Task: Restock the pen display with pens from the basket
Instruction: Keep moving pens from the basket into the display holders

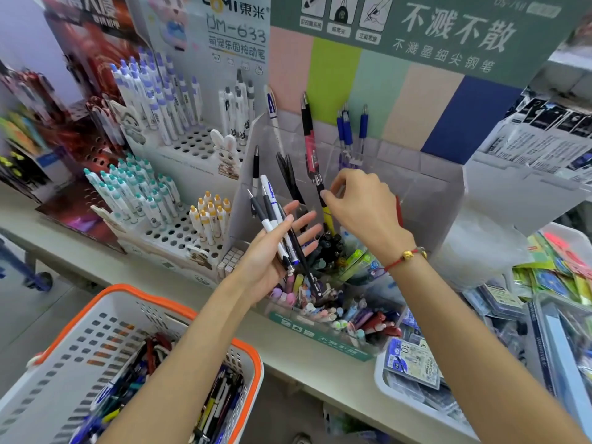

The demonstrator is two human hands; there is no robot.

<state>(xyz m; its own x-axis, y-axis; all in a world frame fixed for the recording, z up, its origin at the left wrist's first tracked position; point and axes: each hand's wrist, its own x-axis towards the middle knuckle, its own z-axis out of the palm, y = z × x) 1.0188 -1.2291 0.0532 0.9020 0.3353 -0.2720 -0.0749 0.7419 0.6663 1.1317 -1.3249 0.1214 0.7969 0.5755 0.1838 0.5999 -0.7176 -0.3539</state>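
A: Head view: a yellow-and-black pen is being pinched at its upper part by the right hand, its long axis running near upright, tip down into the clear display bin just below the grip.

B: And the left hand?

A: A bundle of pens is being clamped there, fanned up and away, just left of the right grip; the basket is being left near the elbow, below the bench.
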